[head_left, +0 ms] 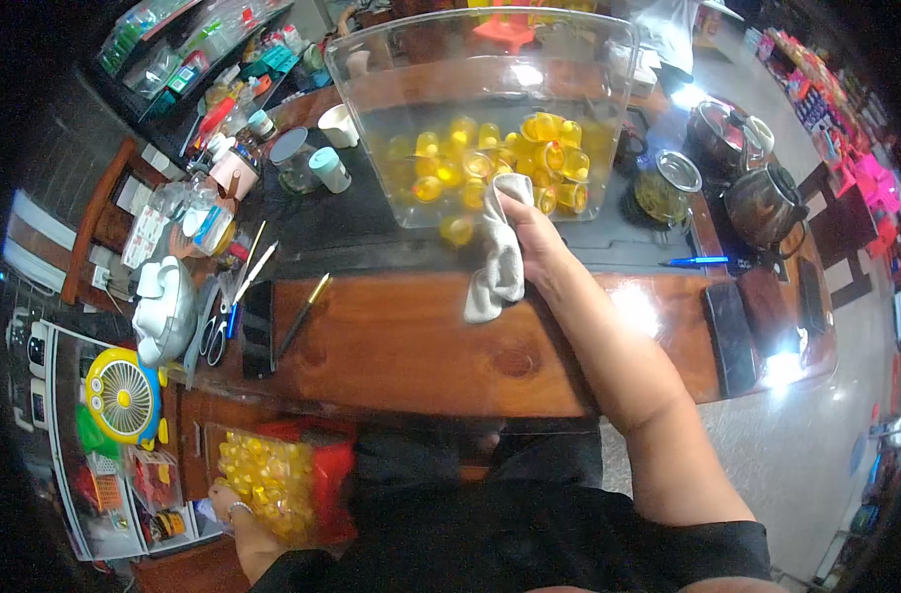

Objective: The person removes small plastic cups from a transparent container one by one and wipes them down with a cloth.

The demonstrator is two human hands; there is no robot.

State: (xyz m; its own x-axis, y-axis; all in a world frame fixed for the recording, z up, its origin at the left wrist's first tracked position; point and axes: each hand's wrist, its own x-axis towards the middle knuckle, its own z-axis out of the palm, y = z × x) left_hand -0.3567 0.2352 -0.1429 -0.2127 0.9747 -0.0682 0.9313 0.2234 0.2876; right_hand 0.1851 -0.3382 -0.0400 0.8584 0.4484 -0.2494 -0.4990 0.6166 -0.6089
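My right hand (534, 235) is closed around a grey-white cloth (500, 265), which hangs down in front of a large clear plastic bin (376, 71). Part of the cloth overlaps the bin's near wall. Many yellow capsules (554, 163) with clear sides lie inside the bin, at its bottom. Low at the left, beside my lap, my left hand (231, 512) grips the side of a clear bag packed with yellow capsules (268, 479). The bag hides some of its fingers. Red material (334, 479) lies against the bag's right side.
On the wooden table (421, 356) are a pen (305, 311), scissors (214, 341), a white telephone (162, 311) and a blue pen (697, 262). A glass teapot (665, 193) and a dark kettle (765, 210) stand right. A yellow fan (124, 397) is left.
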